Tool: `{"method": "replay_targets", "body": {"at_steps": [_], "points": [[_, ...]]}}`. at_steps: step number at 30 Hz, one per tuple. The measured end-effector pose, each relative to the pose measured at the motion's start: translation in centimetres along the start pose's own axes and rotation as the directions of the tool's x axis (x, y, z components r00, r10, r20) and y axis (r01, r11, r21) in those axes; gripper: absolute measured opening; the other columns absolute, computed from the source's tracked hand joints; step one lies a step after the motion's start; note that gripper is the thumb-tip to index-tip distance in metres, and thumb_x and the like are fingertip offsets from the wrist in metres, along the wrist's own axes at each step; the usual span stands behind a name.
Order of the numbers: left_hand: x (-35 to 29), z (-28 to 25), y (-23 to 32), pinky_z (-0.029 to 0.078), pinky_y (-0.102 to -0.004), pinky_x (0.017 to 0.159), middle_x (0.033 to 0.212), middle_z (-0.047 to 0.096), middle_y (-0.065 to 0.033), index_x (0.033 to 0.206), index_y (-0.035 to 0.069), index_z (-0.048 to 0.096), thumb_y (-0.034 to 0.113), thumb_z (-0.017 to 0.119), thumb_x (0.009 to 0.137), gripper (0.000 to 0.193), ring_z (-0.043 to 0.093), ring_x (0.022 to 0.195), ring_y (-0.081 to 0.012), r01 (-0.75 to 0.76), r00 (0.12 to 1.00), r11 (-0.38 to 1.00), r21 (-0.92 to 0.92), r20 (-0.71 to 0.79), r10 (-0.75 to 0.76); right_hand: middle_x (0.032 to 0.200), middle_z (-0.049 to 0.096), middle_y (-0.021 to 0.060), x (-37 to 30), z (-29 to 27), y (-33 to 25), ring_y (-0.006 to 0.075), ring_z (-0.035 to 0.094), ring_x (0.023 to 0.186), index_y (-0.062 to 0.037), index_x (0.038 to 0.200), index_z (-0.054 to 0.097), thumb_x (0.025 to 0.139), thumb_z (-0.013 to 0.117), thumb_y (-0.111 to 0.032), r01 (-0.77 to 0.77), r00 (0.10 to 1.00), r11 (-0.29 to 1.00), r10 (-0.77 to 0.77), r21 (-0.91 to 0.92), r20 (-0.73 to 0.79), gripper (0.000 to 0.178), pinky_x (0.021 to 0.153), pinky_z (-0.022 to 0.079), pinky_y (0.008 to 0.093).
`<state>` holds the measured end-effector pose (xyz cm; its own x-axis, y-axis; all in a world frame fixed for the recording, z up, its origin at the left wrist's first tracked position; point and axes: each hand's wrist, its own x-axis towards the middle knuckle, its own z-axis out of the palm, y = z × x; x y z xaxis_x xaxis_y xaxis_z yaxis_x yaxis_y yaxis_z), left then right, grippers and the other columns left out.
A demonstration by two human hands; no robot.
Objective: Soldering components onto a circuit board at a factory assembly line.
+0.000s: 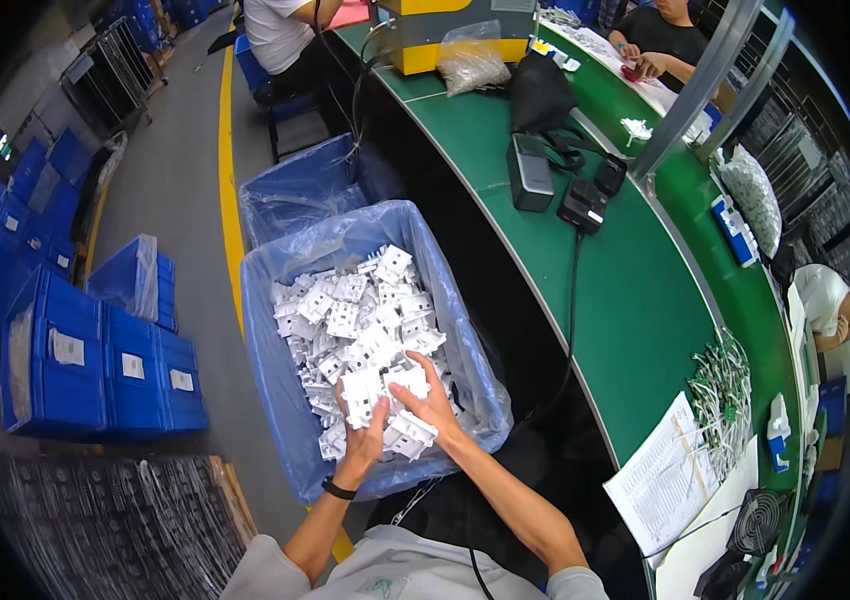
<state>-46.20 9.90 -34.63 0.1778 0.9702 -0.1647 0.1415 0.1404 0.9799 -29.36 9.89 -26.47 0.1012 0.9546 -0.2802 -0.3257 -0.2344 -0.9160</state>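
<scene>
A blue bin lined with clear plastic point(263, 330) stands in front of me, heaped with white molded plastic parts point(345, 315) that have small dark square openings. Over the near part of the heap, my left hand point(363, 430) is closed on one white plastic part point(362, 392), thumb on its face. Beside it, my right hand point(432, 405) grips another white plastic part point(411, 385), its thumb also on top. The two held parts are side by side, close together. A black band circles my left wrist.
Right of the bin runs a green-topped bench point(545, 300) with a power bank point(530, 172), a black device on a cable point(583, 205), papers point(660, 485) and bundled wires point(723, 400). Blue crates point(130, 370) stand at the left. Another lined bin point(295, 185) adjoins mine. Co-workers sit beyond.
</scene>
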Motion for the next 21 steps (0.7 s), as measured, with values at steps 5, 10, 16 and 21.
{"method": "replay_targets", "body": {"at_steps": [5,10,16,21], "points": [[0.1,-0.2,5.0,0.030,-0.0405,0.116,0.151,0.035,-0.0238,0.156,-0.001,0.006,0.012,0.060,0.096,0.083,0.040,0.138,-0.0318,-0.045,0.999,0.998,-0.048,-0.002,0.045,0.128,0.059,0.0161,-0.2,1.1,-3.0,0.0214,0.056,0.116,-0.0096,0.147,0.040,0.090,0.077,-0.019,0.078,0.997,0.995,-0.079,-0.059,-0.014,0.068,0.098,0.046,0.0338],[-0.1,-0.2,9.9,0.029,-0.0425,0.116,0.153,0.032,-0.0252,0.156,-0.002,0.009,0.014,0.060,0.096,0.081,0.037,0.140,-0.0346,-0.262,0.962,0.964,0.043,-0.067,0.264,0.131,0.058,0.0157,-1.3,2.1,-6.8,0.0220,0.055,0.119,-0.0095,0.148,0.040,0.090,0.076,-0.018,0.201,0.979,0.978,-0.200,-0.051,0.024,0.069,0.102,0.044,0.0342],[0.4,0.7,16.9,0.025,-0.0442,0.118,0.157,0.026,-0.0254,0.156,-0.003,0.010,0.018,0.060,0.096,0.081,0.032,0.143,-0.0360,-0.456,0.886,0.890,0.022,-0.084,0.456,0.134,0.056,0.0149,-2.1,2.4,-12.7,0.0215,0.054,0.123,-0.0091,0.150,0.039,0.088,0.075,-0.014,0.396,0.918,0.906,-0.390,-0.147,0.067,0.072,0.104,0.043,0.0349],[1.0,3.8,22.3,0.020,-0.0429,0.120,0.160,0.019,-0.0245,0.156,-0.005,0.013,0.021,0.060,0.096,0.080,0.026,0.146,-0.0354,-0.501,0.864,0.862,-0.078,0.011,0.503,0.135,0.053,0.0141,-4.2,0.5,-18.3,0.0214,0.053,0.122,-0.0083,0.149,0.039,0.088,0.073,-0.013,0.523,0.848,0.830,-0.530,-0.193,0.016,0.070,0.104,0.043,0.0355]]}}
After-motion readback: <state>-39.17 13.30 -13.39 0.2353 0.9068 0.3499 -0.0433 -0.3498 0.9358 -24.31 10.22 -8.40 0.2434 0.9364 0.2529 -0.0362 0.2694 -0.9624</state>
